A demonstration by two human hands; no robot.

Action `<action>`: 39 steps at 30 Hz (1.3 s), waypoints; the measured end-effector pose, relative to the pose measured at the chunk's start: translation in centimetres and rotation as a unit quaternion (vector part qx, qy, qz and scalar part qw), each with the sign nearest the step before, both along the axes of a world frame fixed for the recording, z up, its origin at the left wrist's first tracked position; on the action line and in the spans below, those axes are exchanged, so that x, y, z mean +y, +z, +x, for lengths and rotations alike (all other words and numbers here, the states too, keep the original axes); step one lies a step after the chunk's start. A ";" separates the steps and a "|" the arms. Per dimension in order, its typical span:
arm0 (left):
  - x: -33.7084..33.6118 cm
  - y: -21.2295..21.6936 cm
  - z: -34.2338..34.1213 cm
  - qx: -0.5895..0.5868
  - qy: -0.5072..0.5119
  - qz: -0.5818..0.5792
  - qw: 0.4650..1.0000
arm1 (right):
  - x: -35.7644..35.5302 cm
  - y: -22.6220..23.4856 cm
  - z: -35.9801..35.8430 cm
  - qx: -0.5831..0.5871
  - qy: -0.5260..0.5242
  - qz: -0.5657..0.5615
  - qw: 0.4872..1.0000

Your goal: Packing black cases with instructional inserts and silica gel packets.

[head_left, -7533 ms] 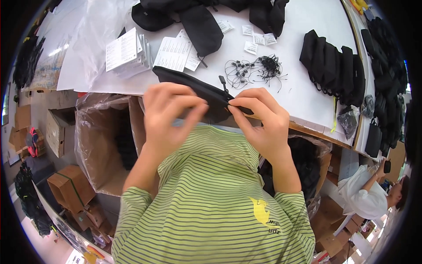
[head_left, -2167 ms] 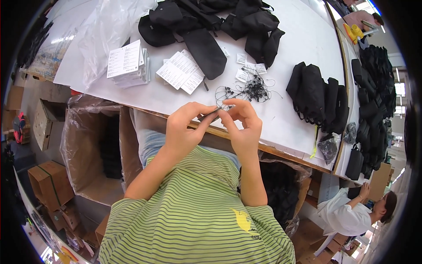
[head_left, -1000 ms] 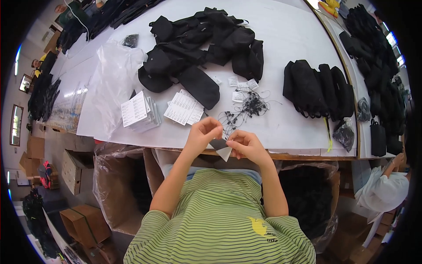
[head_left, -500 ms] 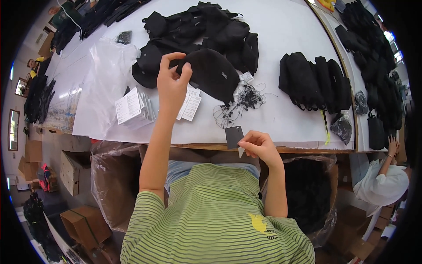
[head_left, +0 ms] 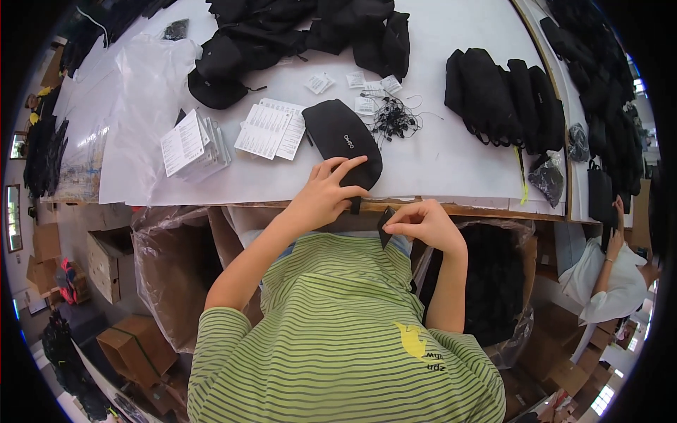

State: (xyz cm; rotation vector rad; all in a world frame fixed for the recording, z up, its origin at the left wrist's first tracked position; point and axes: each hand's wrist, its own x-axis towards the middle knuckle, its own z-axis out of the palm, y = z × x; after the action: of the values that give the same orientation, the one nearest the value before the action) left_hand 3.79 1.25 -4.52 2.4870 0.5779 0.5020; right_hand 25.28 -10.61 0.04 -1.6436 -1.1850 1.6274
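A black oval pouch (head_left: 338, 137) lies on the white table (head_left: 451, 158) near its front edge. My left hand (head_left: 326, 194) rests on the pouch's near end, fingers curled over it. My right hand (head_left: 422, 222) is just below the table edge, pinching a small dark tag (head_left: 385, 227) between thumb and fingers. A tangle of black strings with tags (head_left: 393, 118) lies just past the pouch.
Stacks of white printed cards (head_left: 271, 130) and a bagged card stack (head_left: 192, 144) lie left of the pouch. Heaps of black pouches (head_left: 310, 25) sit at the back, a row of them (head_left: 504, 95) on the right. Bag-lined bins (head_left: 173, 271) stand under the table. Another person (head_left: 606, 278) sits at right.
My left hand has pulled a black pouch from the far heap down to the table's front edge. My right hand stays low with the small tag.
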 end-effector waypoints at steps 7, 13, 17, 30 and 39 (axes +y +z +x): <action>-2.4 1.4 -0.6 -0.072 0.272 -0.116 0.953 | 1.1 0.3 -3.8 -0.113 -0.159 0.126 0.973; -3.0 3.1 -1.5 -0.136 0.283 -0.273 0.909 | 2.2 0.4 -7.4 -0.194 -0.108 0.250 0.942; -3.4 3.9 -1.8 -0.157 0.284 -0.292 0.900 | 2.3 -0.1 -7.8 -0.228 -0.094 0.304 0.920; -3.5 6.4 -3.8 -0.398 0.268 -0.477 0.736 | 1.9 1.1 -5.2 0.294 -0.255 0.179 0.903; -4.5 8.0 -2.1 -0.235 0.241 -0.343 0.877 | 2.2 1.2 -7.6 0.250 -0.259 0.173 0.917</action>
State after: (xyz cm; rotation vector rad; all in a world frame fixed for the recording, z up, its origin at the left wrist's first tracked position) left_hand 1.68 -3.30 3.50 1.4679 0.9709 0.8748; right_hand 17.69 -8.36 1.21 -1.0924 -0.6501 1.2892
